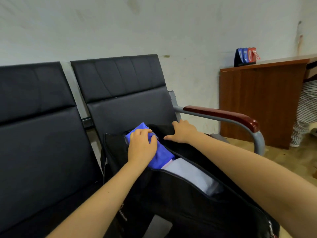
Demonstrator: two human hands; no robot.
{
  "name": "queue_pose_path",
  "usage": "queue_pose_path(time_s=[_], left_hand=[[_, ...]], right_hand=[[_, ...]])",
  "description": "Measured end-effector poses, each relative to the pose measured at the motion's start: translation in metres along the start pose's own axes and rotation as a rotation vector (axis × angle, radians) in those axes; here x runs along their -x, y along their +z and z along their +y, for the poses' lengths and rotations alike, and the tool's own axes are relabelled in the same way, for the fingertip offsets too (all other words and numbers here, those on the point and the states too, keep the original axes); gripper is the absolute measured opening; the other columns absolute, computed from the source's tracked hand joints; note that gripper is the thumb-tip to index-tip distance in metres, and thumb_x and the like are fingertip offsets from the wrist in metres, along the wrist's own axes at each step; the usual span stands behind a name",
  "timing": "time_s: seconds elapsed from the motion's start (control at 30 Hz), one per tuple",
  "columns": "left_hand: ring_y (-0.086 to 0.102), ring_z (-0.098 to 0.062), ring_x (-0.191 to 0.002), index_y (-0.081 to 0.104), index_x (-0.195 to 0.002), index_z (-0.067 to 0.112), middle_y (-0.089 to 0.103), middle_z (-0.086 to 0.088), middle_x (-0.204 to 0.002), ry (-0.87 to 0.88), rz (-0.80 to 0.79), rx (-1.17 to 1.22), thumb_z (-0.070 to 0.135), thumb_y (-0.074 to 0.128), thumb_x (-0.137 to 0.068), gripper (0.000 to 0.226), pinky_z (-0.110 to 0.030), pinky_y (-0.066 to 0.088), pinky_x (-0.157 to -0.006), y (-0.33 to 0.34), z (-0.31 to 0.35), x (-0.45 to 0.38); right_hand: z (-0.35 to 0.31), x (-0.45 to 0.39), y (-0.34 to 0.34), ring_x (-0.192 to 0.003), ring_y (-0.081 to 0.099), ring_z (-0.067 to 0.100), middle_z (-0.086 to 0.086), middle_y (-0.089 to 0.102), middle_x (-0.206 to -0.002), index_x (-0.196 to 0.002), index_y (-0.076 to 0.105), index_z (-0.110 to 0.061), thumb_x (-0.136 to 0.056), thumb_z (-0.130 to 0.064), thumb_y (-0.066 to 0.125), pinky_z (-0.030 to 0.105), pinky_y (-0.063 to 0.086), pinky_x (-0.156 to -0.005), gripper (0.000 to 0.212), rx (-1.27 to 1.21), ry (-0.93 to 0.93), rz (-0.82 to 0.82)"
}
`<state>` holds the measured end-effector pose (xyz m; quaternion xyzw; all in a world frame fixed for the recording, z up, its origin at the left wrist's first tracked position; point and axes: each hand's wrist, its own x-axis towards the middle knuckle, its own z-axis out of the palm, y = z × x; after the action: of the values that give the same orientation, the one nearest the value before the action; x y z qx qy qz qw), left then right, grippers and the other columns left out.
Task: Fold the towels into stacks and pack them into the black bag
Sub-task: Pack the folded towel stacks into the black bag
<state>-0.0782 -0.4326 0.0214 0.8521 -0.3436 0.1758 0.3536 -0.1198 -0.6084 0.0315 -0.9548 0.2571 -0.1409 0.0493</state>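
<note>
The black bag point(171, 200) lies open on the seat of a dark chair point(123, 103). Inside it are a blue towel point(161, 152) at the far end and a white towel point(190, 174) nearer, touching each other. The left hand point(141, 145) rests on the blue towel, its fingers curled around the towel's far edge. The right hand point(183, 133) lies with straight, spread fingers on the bag's far flap, just beside the blue towel.
</note>
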Motion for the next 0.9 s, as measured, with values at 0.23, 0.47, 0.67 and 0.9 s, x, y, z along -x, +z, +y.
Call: queue_pose_path(time_s=[0.23, 0.47, 0.67, 0.9], left_hand=[[0.022, -0.023, -0.142, 0.034, -0.146, 0.011, 0.029, -0.008, -0.154, -0.154, -0.192, -0.116, 0.03, 0.032, -0.103, 0.047, -0.033, 0.017, -0.114, 0.041, -0.035, -0.021], [0.046, -0.029, -0.123, 0.062, -0.122, 0.02, 0.056, -0.004, -0.134, -0.014, -0.233, -0.349, 0.031, 0.03, -0.102, 0.04, -0.035, 0.032, -0.102, 0.052, -0.037, -0.031], [0.04, -0.031, -0.133, 0.056, -0.133, 0.013, 0.047, -0.012, -0.144, -0.298, -0.382, -0.032, 0.04, 0.014, -0.104, 0.057, -0.039, 0.027, -0.112, 0.049, -0.031, -0.046], [0.062, -0.015, -0.082, 0.06, -0.094, 0.014, 0.068, -0.003, -0.092, -0.602, -0.178, 0.959, 0.037, 0.035, -0.103, 0.035, -0.028, 0.045, -0.075, 0.037, -0.009, -0.053]], right_hand=[[-0.009, -0.034, 0.03, -0.119, 0.05, 0.032, 0.013, 0.05, -0.13, -0.13, 0.052, -0.015, -0.091, -0.044, 0.057, 0.037, 0.044, -0.091, 0.048, 0.248, -0.076, -0.028], [0.002, -0.056, -0.011, -0.114, 0.054, 0.032, 0.013, 0.06, -0.122, -0.11, 0.066, -0.007, -0.096, -0.029, 0.043, 0.034, 0.043, -0.086, 0.035, -0.04, -0.032, 0.064], [-0.009, -0.049, -0.06, -0.106, 0.058, 0.033, 0.026, 0.06, -0.116, -0.111, 0.059, 0.013, -0.1, -0.023, 0.045, 0.036, 0.044, -0.089, 0.04, -0.481, -0.008, -0.087], [-0.014, -0.021, -0.037, -0.066, 0.052, 0.012, 0.004, 0.059, -0.074, -0.074, 0.059, -0.007, -0.098, -0.038, 0.049, 0.023, 0.04, -0.061, 0.041, -0.56, -0.096, -0.175]])
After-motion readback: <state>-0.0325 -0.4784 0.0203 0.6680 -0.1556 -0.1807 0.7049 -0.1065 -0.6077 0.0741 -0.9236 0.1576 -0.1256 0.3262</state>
